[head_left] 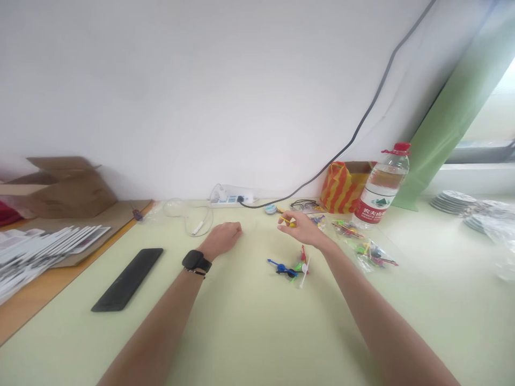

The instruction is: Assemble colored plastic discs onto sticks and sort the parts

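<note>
Far to the left of the left grip, white cards (86, 239) lie fanned on cardboard, and nearer to it a flat black slab (127, 280) rests on the pale green counter (241, 332). A thin white cable (197, 230) loops just beyond the left grip (221, 237), whose fingers are folded inward with little gap; whether anything is inside cannot be told. The wrist behind it wears a black watch (193, 260).

To its right, a small heap of loose plastic arrow pointers (290, 273), in blue, black, red, green and white, lies on the counter just nearer the body than the right grip (301, 228). That grip is pinched nearly closed, thumb and fingertips holding a slim yellow pointer (287, 220) above the counter. Right of it lie clear bags of similar pointers (374, 254), and beyond these stands a large water bottle (380, 187).

The yellow pointer looks thin and smooth, so a loose pinch could let it twist or drop. The loose pointers overlap, so lifting one could drag or scatter its neighbours. A wide swing of the right forearm could catch the nearby bags and mix bagged pieces with loose ones, should any bag be unsealed.
</note>
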`<state>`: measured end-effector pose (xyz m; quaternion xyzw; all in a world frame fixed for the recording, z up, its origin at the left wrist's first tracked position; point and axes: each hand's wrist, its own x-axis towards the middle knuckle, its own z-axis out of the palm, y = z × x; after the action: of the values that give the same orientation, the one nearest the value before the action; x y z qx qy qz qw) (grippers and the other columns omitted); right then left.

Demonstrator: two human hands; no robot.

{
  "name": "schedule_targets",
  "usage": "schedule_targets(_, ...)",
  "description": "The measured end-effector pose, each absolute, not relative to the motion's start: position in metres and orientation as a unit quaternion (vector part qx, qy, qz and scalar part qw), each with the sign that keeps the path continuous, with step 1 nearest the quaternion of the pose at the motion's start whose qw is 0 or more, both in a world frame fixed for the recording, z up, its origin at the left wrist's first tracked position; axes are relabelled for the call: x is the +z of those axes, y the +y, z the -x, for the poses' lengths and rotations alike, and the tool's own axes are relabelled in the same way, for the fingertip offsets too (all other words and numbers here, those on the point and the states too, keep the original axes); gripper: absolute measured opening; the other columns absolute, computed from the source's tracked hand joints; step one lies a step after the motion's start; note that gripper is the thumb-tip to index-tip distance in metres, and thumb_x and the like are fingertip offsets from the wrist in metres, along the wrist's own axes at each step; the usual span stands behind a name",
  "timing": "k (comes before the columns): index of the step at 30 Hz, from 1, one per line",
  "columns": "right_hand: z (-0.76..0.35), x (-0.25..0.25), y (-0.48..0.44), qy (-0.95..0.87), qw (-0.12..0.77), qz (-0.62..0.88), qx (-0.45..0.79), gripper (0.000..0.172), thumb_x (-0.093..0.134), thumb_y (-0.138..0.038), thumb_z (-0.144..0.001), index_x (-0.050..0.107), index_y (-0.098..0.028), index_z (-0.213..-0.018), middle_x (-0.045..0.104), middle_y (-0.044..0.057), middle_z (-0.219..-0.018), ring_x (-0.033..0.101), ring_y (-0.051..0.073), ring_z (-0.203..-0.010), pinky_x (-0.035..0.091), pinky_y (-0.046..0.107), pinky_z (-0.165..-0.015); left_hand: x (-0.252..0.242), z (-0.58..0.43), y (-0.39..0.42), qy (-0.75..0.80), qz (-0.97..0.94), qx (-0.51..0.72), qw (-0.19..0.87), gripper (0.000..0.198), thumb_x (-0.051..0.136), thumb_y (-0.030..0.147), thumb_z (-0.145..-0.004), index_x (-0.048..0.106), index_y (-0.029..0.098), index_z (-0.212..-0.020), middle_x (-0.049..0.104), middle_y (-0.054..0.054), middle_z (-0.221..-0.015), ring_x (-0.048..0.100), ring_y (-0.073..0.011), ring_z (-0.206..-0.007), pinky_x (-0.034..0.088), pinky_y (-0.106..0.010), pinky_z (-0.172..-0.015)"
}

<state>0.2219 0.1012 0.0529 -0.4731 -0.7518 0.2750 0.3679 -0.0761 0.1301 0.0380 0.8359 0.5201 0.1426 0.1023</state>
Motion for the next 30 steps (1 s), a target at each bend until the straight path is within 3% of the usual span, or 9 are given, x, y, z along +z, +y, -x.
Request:
schedule_targets(2,-0.22,0.054,0.099,-0.751,0.383,0.464,0.273,0.02,0.066,-0.032,-0.084,0.07,-0.023,-0.101,0.069,0.005,-0.102,0.063,0.021,-0.098,0.048,0.035,-0.085,0.049,0.072,0.127,0.51,-0.836,0.158,0.124,0.021,0.043,0.036,-0.098,0.059,0.023,-0.091,0.073,-0.009,-0.097,0.069,-0.0272,-0.091,0.049,-0.038,-0.079)
schedule_targets(4,-0.218,0.056,0.097,-0.734,0.417,0.458,0.28,0.037,0.071,-0.034,-0.082,0.067,-0.026,-0.117,0.068,0.007,-0.12,0.061,0.023,-0.113,0.048,0.037,-0.091,0.063,0.066,0.122,0.486,-0.834,0.185,0.182,0.025,0.037,0.04,-0.102,0.055,0.024,-0.093,0.074,-0.006,-0.099,0.07,-0.0226,-0.09,0.051,-0.033,-0.077)
schedule_targets(6,-0.216,0.06,0.094,-0.709,0.451,0.451,0.301,0.058,0.078,-0.037,-0.077,0.06,-0.029,-0.132,0.064,0.008,-0.133,0.056,0.024,-0.125,0.046,0.038,-0.097,0.077,0.059,0.114,0.433,-0.8,0.239,0.339,0.032,0.034,0.045,-0.104,0.053,0.023,-0.089,0.075,-0.006,-0.094,0.071,-0.0209,-0.085,0.052,-0.032,-0.076)
schedule_targets(8,-0.214,0.063,0.093,-0.688,0.462,0.437,0.348,0.064,0.082,-0.038,-0.073,0.061,-0.029,-0.133,0.065,0.008,-0.134,0.056,0.024,-0.127,0.046,0.037,-0.097,0.089,0.052,0.106,0.385,-0.769,0.236,0.452,0.039,0.035,0.051,-0.104,0.051,0.022,-0.085,0.075,-0.007,-0.085,0.07,-0.0203,-0.076,0.051,-0.032,-0.07)
schedule_targets(12,-0.215,0.068,0.094,-0.647,0.419,0.431,0.47,0.04,0.081,-0.043,-0.073,0.071,-0.021,-0.105,0.075,0.005,-0.091,0.065,0.019,-0.083,0.045,0.029,-0.069,0.101,0.046,0.097,0.355,-0.756,0.218,0.506,0.046,0.039,0.061,-0.102,0.057,0.02,-0.09,0.073,-0.006,-0.072,0.067,-0.0184,-0.061,0.045,-0.029,-0.057)
schedule_targets(15,-0.219,0.07,0.094,-0.611,0.437,0.441,0.491,0.033,0.078,-0.04,-0.073,0.067,-0.022,-0.099,0.073,0.001,-0.075,0.044,0.011,-0.054,0.03,0.026,-0.052,0.103,0.052,0.1,0.363,-0.768,0.219,0.48,0.042,0.059,0.06,-0.094,0.065,0.019,-0.095,0.073,-0.006,-0.07,0.065,-0.0166,-0.057,0.042,-0.027,-0.052)
schedule_targets(18,-0.222,0.073,0.092,-0.605,0.466,0.404,0.504,0.03,0.073,-0.035,-0.075,0.064,-0.026,-0.102,0.074,-0.001,-0.079,0.031,0.009,-0.05,0.02,0.026,-0.049,0.103,0.061,0.106,0.405,-0.754,0.25,0.452,0.04,0.07,0.058,-0.086,0.071,0.019,-0.093,0.074,-0.006,-0.073,0.064,-0.0156,-0.058,0.043,-0.026,-0.052)
schedule_targets(23,-0.221,0.08,0.086,-0.622,0.439,0.386,0.52,0.02,0.069,-0.035,-0.074,0.065,-0.024,-0.091,0.074,0.002,-0.085,0.026,0.009,-0.05,0.016,0.027,-0.049,0.103,0.074,0.113,0.461,-0.717,0.306,0.423,0.044,0.072,0.062,-0.081,0.075,0.02,-0.093,0.073,-0.007,-0.075,0.062,-0.0156,-0.058,0.044,-0.025,-0.049)
schedule_targets(30,-0.224,0.085,0.091,-0.584,0.49,0.371,0.531,0.013,0.065,-0.025,-0.069,0.054,-0.022,-0.075,0.073,0.004,-0.081,0.028,0.008,-0.048,0.012,0.027,-0.049,0.102,0.081,0.118,0.483,-0.676,0.378,0.408,0.042,0.076,0.06,-0.079,0.074,0.021,-0.095,0.069,-0.004,-0.07,0.056,-0.0118,-0.053,0.042,-0.024,-0.049)
